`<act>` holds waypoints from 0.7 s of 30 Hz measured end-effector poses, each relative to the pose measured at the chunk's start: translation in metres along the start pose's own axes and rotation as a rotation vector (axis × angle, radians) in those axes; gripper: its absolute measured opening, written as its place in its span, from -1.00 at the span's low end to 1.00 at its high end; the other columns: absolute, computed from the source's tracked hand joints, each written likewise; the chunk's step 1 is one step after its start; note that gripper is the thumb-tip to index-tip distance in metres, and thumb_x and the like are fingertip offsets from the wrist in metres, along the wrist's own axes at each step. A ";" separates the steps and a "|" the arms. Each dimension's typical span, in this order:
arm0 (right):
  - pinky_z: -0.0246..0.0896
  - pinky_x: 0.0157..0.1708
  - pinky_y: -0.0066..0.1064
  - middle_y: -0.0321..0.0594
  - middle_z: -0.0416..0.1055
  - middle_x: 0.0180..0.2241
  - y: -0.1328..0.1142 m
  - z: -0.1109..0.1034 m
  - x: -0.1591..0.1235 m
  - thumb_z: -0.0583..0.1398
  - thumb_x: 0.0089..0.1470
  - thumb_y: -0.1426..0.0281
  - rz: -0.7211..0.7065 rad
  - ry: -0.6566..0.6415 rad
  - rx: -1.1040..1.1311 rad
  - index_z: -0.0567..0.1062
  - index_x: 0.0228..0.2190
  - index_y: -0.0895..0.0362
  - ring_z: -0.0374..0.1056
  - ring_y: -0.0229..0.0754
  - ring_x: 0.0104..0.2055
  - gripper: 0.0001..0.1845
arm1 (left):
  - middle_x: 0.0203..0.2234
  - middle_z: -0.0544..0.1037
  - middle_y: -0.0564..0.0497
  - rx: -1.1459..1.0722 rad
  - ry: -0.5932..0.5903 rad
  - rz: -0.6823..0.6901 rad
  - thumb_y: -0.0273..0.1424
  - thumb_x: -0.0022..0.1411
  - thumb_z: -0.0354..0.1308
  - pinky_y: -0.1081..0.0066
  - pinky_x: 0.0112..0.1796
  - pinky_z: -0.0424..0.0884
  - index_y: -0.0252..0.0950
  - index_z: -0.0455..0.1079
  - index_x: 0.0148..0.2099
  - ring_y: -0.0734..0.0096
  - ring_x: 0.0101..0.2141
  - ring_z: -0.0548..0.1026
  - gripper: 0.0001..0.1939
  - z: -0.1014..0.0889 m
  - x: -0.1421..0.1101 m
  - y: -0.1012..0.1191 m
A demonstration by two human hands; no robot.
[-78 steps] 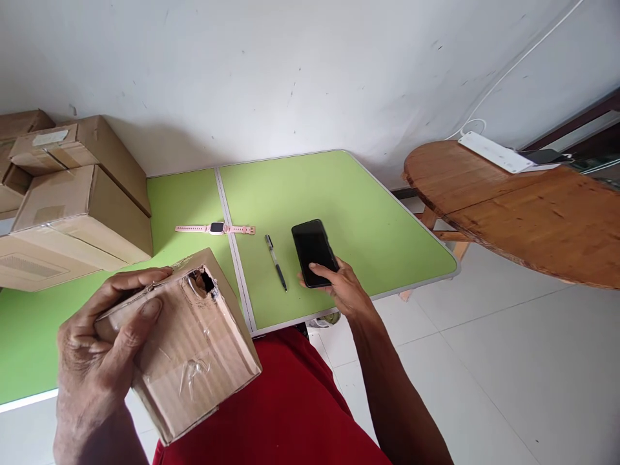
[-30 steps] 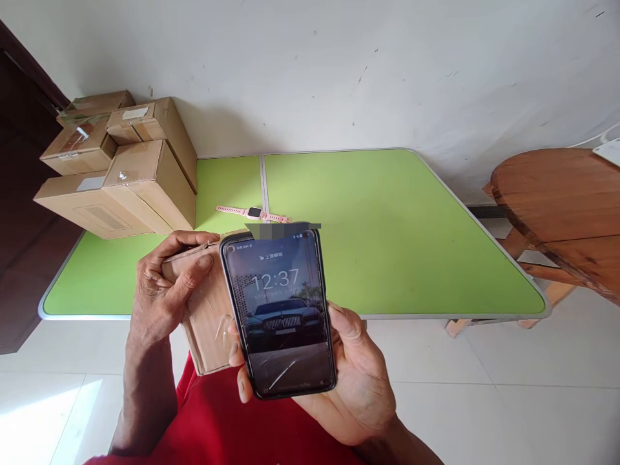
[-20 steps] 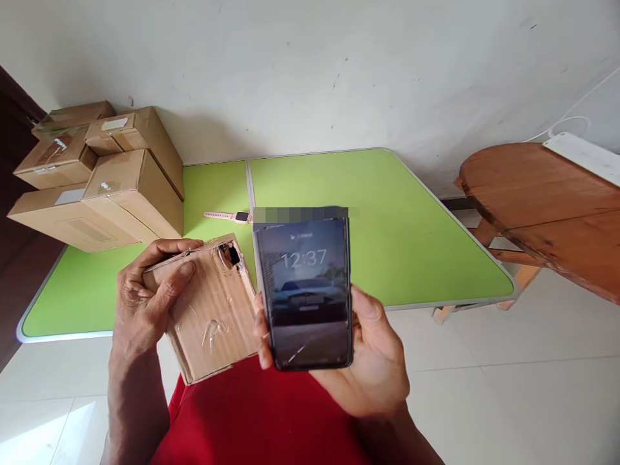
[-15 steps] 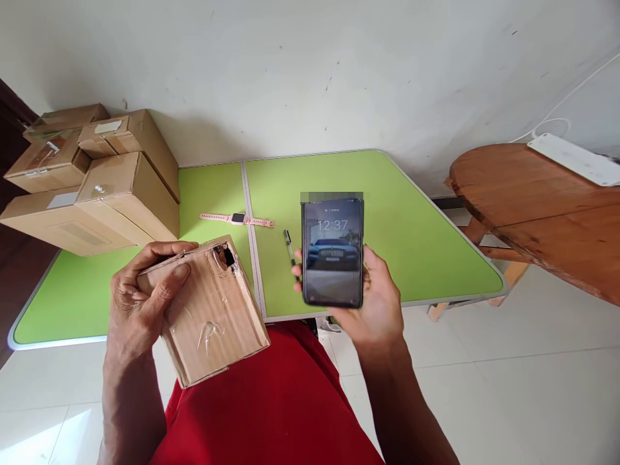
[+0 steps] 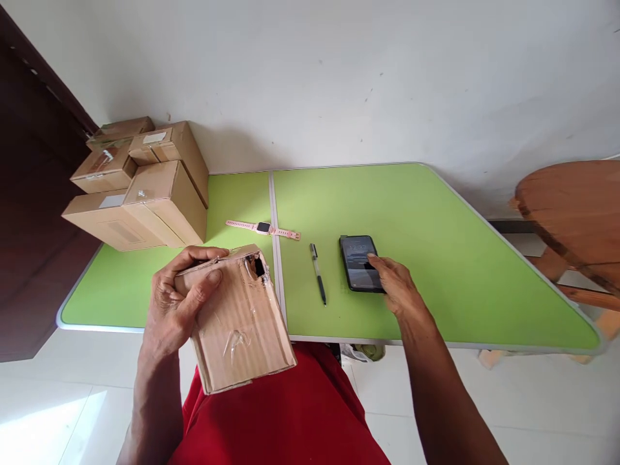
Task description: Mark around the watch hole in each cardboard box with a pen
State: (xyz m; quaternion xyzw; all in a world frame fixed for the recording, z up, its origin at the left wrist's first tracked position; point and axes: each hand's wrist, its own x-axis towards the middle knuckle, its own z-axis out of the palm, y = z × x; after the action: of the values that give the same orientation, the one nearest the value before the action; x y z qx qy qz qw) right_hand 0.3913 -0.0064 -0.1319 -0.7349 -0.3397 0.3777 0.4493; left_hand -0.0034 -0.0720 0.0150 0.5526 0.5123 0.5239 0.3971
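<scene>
My left hand [image 5: 181,297] grips a small cardboard box [image 5: 245,329] by its upper left edge, thumb on the front face. A torn hole shows at the box's top right corner, and clear tape glints on it. My right hand [image 5: 400,284] holds a dark smartphone [image 5: 358,274] by its right edge, thumb over the screen, at the green tabletop. Left of the phone lies a pen [image 5: 318,274] with a black grip. A pink-strapped smartwatch [image 5: 263,227] is stretched out flat across the table's seam.
Several taped cardboard boxes [image 5: 159,194] are stacked on the left of the green folding table [image 5: 465,258], by the wall. A brown wooden table [image 5: 581,206] stands at the right. A dark door [image 5: 39,194] is at the far left.
My right hand has lowered the smartphone from in front of me to the tabletop, right of the pen. My left hand keeps its hold on the box. The view has shifted left.
</scene>
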 end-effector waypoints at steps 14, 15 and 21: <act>0.26 0.36 0.44 0.54 0.55 0.05 -0.005 -0.003 -0.015 0.21 0.21 0.16 -0.209 0.095 -0.667 0.65 0.08 0.39 0.34 0.67 0.41 -0.38 | 0.04 0.77 -0.10 -0.206 -0.022 -0.040 -0.04 0.34 0.46 0.25 -0.03 0.59 -0.13 0.74 0.05 0.04 -0.06 0.68 -0.63 0.000 0.005 -0.013; 0.25 0.36 0.46 0.57 0.51 0.14 -0.006 -0.002 -0.025 0.22 0.23 0.16 -0.243 0.100 -0.672 0.63 0.13 0.40 0.29 0.67 0.45 -0.35 | 0.07 0.76 -0.12 -0.228 -0.016 -0.043 -0.05 0.33 0.45 0.23 -0.03 0.59 -0.14 0.73 0.05 0.01 -0.04 0.69 -0.62 0.001 0.005 -0.015; 0.12 0.57 0.39 0.09 0.27 0.55 -0.002 0.059 -0.125 0.59 0.00 0.10 -0.567 -0.624 -0.227 0.37 0.53 -0.08 0.20 0.42 0.59 0.15 | 0.10 0.76 -0.18 -0.410 0.021 -0.061 0.29 0.33 0.25 0.03 0.09 0.67 -0.18 0.68 0.07 -0.18 0.12 0.70 -0.33 0.017 0.015 -0.034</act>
State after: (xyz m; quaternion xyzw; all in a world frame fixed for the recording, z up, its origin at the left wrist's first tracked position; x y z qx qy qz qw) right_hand 0.2798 -0.0865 -0.1173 -0.5079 -0.6871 0.4035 0.3275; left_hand 0.0069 -0.0498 -0.0182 0.4390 0.4156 0.6107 0.5115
